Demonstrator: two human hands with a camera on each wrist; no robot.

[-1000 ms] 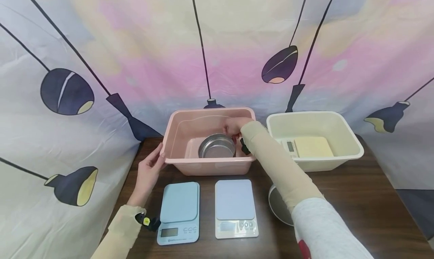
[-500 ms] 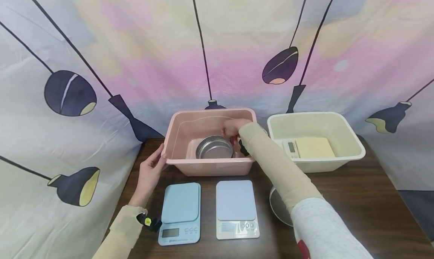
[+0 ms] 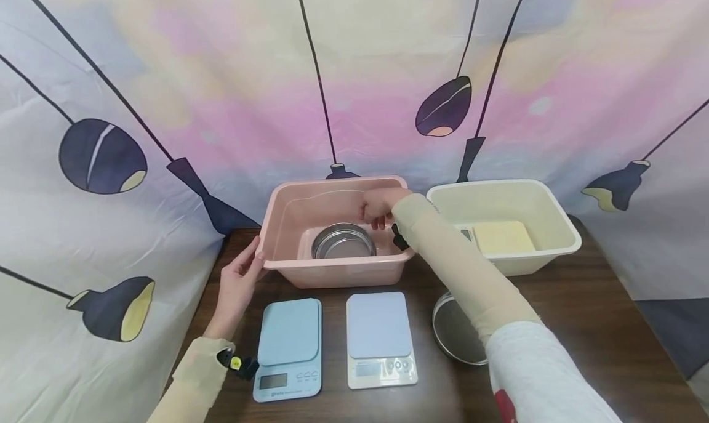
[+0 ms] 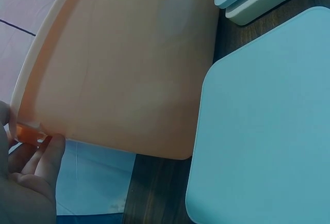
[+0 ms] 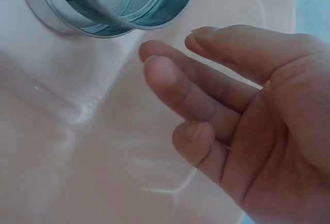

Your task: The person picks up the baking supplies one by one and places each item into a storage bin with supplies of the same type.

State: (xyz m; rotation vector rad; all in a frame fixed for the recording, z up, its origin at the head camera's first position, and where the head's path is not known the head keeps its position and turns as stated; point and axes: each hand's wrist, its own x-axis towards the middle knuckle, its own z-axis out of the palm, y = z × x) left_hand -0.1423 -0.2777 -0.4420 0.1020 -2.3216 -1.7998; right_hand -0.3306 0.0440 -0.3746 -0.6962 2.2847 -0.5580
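The metal sieve (image 3: 344, 245) is sitting on the floor of the pink tub (image 3: 339, 276), toward its near side, showing a double rim; whether that is one sieve or two nested, I can't tell from where I'm standing. What's changing is the contact: the right hand (image 3: 382, 205), which a moment ago was overlapping the sieve's edge, is now hanging just beside it with a gap between. Its fingers are loosely bent, thumb apart from them, nothing between. To my eye that means the sieve is bearing its own weight and is no longer being handled.

The left hand (image 3: 235, 286) is keeping its place throughout, gripping the tub's near-left corner, thumb and fingers pinching the rim; I take it to be steadying the tub.

Further out, the blue scale (image 3: 290, 349) and the white scale (image 3: 381, 340) are lying side by side in front of the tub. A round metal-rimmed piece (image 3: 455, 330) is resting on the dark table (image 3: 565, 312), partly hidden under the right sleeve (image 3: 465, 272). Past that, the cream tub (image 3: 534, 264) is holding a yellow-topped scale (image 3: 503, 237).
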